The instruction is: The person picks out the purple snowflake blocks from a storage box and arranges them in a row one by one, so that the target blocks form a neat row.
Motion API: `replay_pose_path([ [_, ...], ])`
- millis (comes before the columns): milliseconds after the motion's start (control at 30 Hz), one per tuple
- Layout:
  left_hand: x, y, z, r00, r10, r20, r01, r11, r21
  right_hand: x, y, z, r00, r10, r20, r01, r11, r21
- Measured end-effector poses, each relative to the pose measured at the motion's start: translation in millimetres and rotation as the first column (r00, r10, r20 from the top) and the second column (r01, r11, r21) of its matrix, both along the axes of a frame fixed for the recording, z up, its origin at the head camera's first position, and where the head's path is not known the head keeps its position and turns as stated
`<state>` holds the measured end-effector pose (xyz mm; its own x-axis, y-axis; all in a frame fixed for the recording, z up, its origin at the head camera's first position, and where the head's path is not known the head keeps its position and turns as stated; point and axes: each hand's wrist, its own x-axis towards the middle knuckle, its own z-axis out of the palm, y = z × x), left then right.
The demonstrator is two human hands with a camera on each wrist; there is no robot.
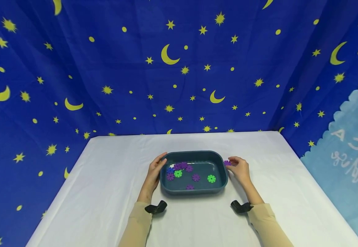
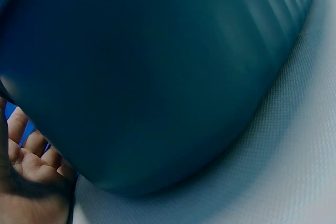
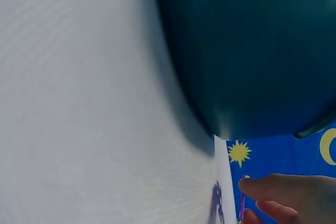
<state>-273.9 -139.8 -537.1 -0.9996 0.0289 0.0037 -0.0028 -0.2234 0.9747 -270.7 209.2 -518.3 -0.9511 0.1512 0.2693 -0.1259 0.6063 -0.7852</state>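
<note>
A dark teal plastic tub (image 1: 194, 192) sits on the table with several small snowflake-shaped discs inside. Most are purple (image 1: 196, 177), and green ones (image 1: 211, 178) and a blue one (image 1: 170, 170) lie among them. My left hand (image 1: 154, 174) grips the tub's left end, thumb at the rim and fingers outside; the left wrist view shows its palm (image 2: 34, 198) beside the tub wall. Just outside the right rim, my right hand (image 1: 239, 169) pinches a purple snowflake disc (image 1: 227, 163). In the right wrist view that disc (image 3: 242, 200) is seen edge-on at the fingertips.
A white cloth (image 1: 111, 192) covers the table. Behind and at the sides hangs a blue curtain (image 1: 135, 79) with yellow moons and stars. A light blue panel with pale lettering (image 1: 351, 171) hangs on the right. Each wrist wears a black camera mount (image 1: 156, 208).
</note>
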Motion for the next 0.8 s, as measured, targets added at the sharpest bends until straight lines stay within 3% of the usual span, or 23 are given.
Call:
replay_pose_path([
  [300,-0.7,0.1,0.7,1.000,0.001,0.014,-0.001,1.000,0.001,-3.0,3,-10.5,0.998,-0.023,0.060,0.021,0.999,0.034],
  [667,0.1,0.0,1.3,1.000,0.003,-0.012,-0.003,1.000,-0.003,-1.0,2,-11.1,0.999,-0.020,0.039,0.019,0.999,0.033],
  [800,0.3,1.3,1.7,1.000,0.002,-0.005,-0.002,1.000,0.011,-0.1,1,-7.5,0.999,-0.014,0.041,0.014,1.000,-0.010],
])
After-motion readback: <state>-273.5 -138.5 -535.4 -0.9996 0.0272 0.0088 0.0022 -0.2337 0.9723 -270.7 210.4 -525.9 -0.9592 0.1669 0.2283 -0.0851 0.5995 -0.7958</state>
